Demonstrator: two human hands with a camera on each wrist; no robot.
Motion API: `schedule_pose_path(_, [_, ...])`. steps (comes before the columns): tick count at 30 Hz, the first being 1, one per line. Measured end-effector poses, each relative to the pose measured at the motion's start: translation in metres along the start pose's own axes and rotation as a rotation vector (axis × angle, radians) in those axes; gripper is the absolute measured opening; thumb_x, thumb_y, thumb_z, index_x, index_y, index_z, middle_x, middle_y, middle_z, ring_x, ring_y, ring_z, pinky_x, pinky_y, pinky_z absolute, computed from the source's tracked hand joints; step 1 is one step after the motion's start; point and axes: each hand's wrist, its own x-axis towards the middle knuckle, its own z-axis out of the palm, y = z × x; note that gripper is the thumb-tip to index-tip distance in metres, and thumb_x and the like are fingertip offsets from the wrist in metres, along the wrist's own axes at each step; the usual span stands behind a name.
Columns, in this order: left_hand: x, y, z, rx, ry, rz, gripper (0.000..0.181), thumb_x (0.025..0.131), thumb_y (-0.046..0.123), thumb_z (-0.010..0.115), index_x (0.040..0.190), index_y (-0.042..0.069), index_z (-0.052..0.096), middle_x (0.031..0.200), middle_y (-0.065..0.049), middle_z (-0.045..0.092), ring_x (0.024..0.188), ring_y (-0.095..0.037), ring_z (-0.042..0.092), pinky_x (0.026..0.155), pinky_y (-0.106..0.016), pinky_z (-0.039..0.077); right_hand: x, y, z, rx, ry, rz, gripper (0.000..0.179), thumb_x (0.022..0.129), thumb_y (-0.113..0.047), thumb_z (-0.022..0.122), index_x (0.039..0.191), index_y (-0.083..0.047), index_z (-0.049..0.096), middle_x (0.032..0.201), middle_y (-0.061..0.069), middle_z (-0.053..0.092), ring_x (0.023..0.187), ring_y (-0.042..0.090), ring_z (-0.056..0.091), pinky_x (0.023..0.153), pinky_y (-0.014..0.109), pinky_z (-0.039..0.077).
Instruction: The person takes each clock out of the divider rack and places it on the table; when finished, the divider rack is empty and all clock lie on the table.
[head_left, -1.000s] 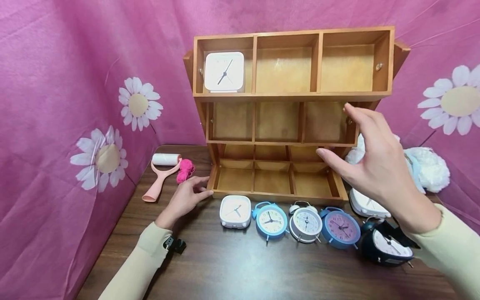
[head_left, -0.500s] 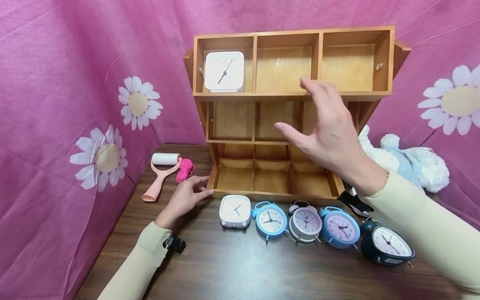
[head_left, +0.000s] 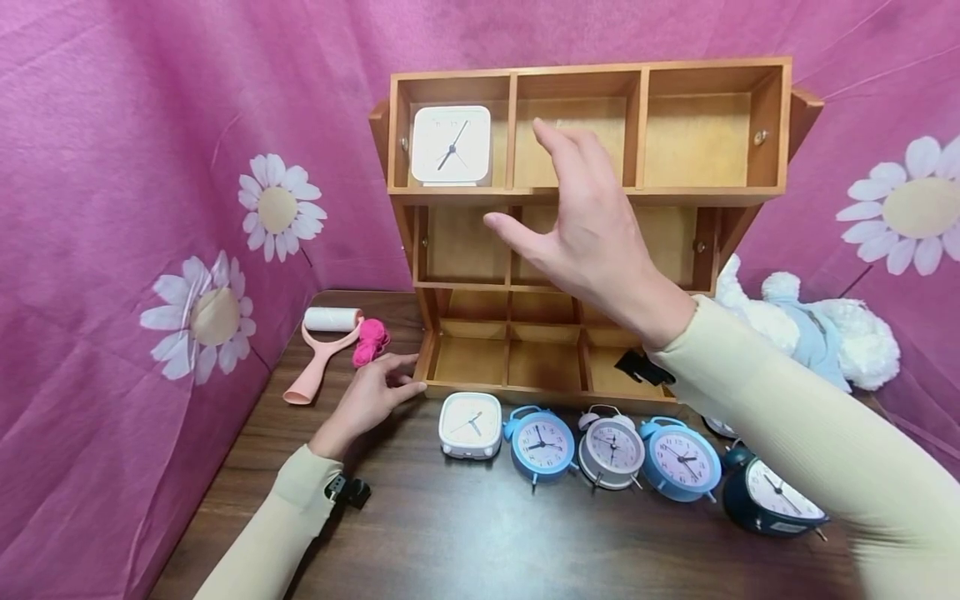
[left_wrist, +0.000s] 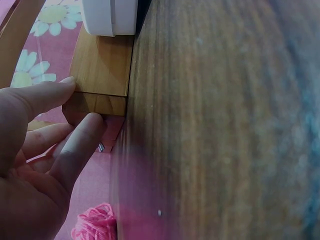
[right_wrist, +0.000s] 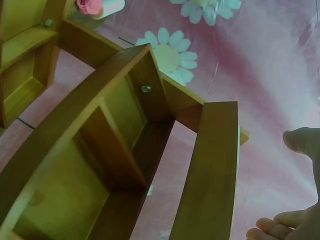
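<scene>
A wooden display shelf (head_left: 555, 389) with tiered compartments stands on the table. At its lower left front corner, my left hand (head_left: 372, 402) holds the wood between thumb and fingers; the left wrist view shows the fingertips (left_wrist: 92, 122) at the end of the bottom board. My right hand (head_left: 588, 221) is raised in front of the upper middle compartments, fingers spread and thumb apart, holding nothing. Left of it, a white square clock (head_left: 452, 145) stands in the top left compartment. In the right wrist view, fingers (right_wrist: 282, 222) show beside the shelf.
Before the shelf stand a white square clock (head_left: 470, 425), a light-blue alarm clock (head_left: 542, 444), a white twin-bell clock (head_left: 611, 450), a blue clock (head_left: 681, 458) and a dark clock (head_left: 776, 496). A lint roller (head_left: 322, 354), pink yarn (head_left: 371, 342) and plush toy (head_left: 810, 325) flank it.
My right hand has moved left and upward across the shelf, from its right side to the upper middle, staying empty. My left hand has kept its place at the corner.
</scene>
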Motion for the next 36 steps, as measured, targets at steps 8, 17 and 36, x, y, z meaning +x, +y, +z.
schedule_pose_path(8, [-0.003, 0.021, -0.004, 0.023, -0.006, -0.042, 0.056, 0.097, 0.033, 0.089, 0.141, 0.002, 0.075, 0.112, -0.012, 0.08, 0.092, -0.015, 0.08, 0.079, -0.027, 0.057, 0.024, -0.012, 0.017, 0.001, -0.013, 0.047, 0.094, 0.097, -0.045, 0.087, 0.167, 0.002, 0.044, 0.159, 0.022, 0.055, 0.149, 0.033, 0.051, 0.132, 0.039, 0.038])
schedule_pose_path(17, [-0.003, 0.043, -0.009, 0.079, -0.039, -0.131, 0.053, 0.099, 0.024, 0.087, 0.145, 0.001, 0.073, 0.116, -0.013, 0.081, 0.099, -0.02, 0.081, 0.085, -0.028, 0.058, 0.043, -0.019, 0.04, -0.019, -0.019, 0.105, 0.1, 0.095, -0.044, 0.09, 0.167, 0.006, 0.041, 0.159, 0.023, 0.053, 0.147, 0.033, 0.051, 0.13, 0.036, 0.04])
schedule_pose_path(36, [0.005, -0.025, 0.006, 0.032, -0.017, -0.072, 0.061, 0.095, 0.049, 0.09, 0.145, 0.016, 0.076, 0.114, 0.001, 0.081, 0.095, -0.007, 0.08, 0.083, -0.024, 0.057, 0.074, -0.044, 0.076, -0.113, 0.006, 0.265, 0.113, 0.092, -0.044, 0.092, 0.172, 0.007, 0.029, 0.168, 0.02, 0.043, 0.158, 0.03, 0.041, 0.138, 0.025, 0.024])
